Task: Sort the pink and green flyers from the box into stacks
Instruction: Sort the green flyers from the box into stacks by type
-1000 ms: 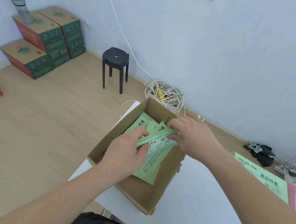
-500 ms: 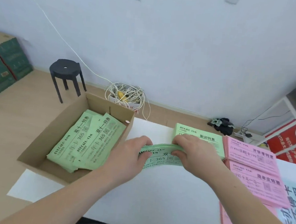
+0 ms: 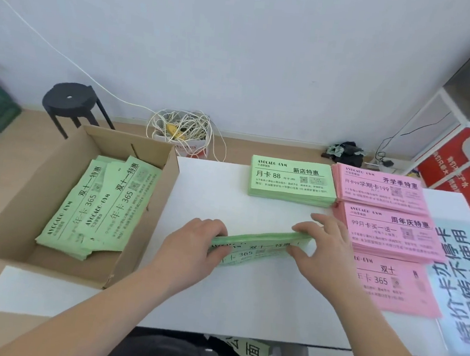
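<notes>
1 head view, downward, seemingly close

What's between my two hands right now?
A green flyer bundle, its ends held by the left hand and right hand; head view shows it.

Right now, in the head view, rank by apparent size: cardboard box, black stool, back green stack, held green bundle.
1. cardboard box: clearly largest.
2-4. back green stack, held green bundle, black stool: these look alike. The bundle is tilted and partly covered and the stool is farther away, so they stay unranked.
</notes>
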Demonstrator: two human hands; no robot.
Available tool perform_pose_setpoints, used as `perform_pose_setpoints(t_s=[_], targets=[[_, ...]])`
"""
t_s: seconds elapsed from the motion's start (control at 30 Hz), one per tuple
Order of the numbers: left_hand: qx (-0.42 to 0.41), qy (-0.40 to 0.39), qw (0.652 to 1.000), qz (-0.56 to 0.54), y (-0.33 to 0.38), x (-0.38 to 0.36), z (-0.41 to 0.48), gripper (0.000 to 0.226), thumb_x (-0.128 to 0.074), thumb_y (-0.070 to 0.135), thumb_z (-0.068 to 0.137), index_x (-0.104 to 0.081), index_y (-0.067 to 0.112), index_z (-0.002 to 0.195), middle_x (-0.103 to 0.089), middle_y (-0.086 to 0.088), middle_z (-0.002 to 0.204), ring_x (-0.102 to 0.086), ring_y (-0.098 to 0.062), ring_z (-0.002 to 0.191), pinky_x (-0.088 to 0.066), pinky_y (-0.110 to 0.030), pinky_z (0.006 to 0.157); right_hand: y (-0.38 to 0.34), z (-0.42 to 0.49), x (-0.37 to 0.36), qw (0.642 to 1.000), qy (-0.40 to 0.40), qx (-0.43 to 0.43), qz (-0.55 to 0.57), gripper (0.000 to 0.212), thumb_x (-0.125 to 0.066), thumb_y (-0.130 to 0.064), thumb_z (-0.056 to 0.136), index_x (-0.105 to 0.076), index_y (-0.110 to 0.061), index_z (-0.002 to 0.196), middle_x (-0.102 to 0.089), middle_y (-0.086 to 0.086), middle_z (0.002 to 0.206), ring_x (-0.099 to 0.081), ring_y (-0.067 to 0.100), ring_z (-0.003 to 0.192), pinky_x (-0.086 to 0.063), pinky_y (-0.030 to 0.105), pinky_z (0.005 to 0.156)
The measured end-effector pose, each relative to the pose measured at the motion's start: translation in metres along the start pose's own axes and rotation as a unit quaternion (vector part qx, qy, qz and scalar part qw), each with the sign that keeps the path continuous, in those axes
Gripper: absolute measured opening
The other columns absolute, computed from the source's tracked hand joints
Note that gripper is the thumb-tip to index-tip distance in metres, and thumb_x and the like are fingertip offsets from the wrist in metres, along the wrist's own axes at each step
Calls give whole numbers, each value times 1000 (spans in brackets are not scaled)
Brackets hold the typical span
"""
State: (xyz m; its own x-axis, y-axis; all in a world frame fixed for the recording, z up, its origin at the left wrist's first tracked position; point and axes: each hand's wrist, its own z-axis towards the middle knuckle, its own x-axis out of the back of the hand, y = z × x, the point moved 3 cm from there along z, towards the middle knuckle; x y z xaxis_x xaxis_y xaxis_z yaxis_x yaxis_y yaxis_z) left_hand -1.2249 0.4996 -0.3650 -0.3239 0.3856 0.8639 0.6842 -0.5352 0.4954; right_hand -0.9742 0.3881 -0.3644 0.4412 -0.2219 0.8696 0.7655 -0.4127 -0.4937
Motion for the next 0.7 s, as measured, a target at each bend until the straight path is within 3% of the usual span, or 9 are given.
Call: perform_pose_setpoints(t_s=[0.07, 0.17, 0.27, 0.33, 0.43, 0.6, 0.7], targets=[[12, -20, 1000, 3, -3, -2, -2, 32, -62, 56, 91, -49, 39, 114, -52, 23, 108, -47, -4, 105, -48, -33, 82, 6, -1, -1, 992, -26, -37, 118, 38, -84, -21, 81, -67, -38, 110, -51, -11, 135, -48, 11, 129, -41, 42, 111], [30, -40, 999, -4, -6, -7, -4, 44, -68, 47, 90, -49, 39, 128, -50, 25, 123, -47, -4, 116, -48, -32, 89, 8, -1, -7, 983, -21, -49, 177, 36, -81, -15, 84, -66, -35, 109, -55, -15, 123, -55, 5, 116, -48, 41, 105], [20, -10, 999, -34, -6, -8, -4, 21, -65, 27, 94, -60, 31, 114, -59, 19, 111, -53, -8, 106, -48, -34, 88, 8, -3, -10, 977, -7, -57, 204, 36, -77, -8, 86, -66, -34, 108, -58, -15, 115, -56, 6, 112, -47, 40, 104], [35, 2, 997, -74, -6, -7, -2, 15, -66, 25, 92, -61, 31, 105, -60, 18, 103, -55, -7, 99, -47, -31, 86, 7, -5, -14, 975, -1, -51, 215, 39, -74, -4, 87, -65, -35, 110, -57, -16, 114, -57, 7, 112, -47, 39, 105], [54, 5, 992, -118, -2, -9, 1, 25, -72, 29, 88, -60, 33, 109, -60, 20, 103, -56, -3, 101, -48, -29, 89, 4, -10, -20, 969, 6, -47, 243, 48, -69, 2, 88, -62, -40, 112, -56, -22, 113, -58, 6, 113, -48, 37, 105], [83, 34, 989, -119, -9, -9, -1, 31, -78, 32, 82, -60, 33, 107, -59, 20, 102, -55, -2, 100, -46, -26, 86, 5, -13, -27, 960, 26, -49, 273, 58, -64, 9, 86, -62, -37, 122, -57, -17, 117, -56, 7, 116, -49, 38, 105], [78, 41, 987, -131, -3, -15, 0, 30, -78, 28, 82, -60, 31, 107, -59, 20, 102, -55, -2, 98, -45, -24, 85, -2, -15, -32, 966, 33, -32, 256, 62, -57, 14, 86, -62, -39, 118, -53, -23, 118, -53, 1, 120, -47, 26, 101]])
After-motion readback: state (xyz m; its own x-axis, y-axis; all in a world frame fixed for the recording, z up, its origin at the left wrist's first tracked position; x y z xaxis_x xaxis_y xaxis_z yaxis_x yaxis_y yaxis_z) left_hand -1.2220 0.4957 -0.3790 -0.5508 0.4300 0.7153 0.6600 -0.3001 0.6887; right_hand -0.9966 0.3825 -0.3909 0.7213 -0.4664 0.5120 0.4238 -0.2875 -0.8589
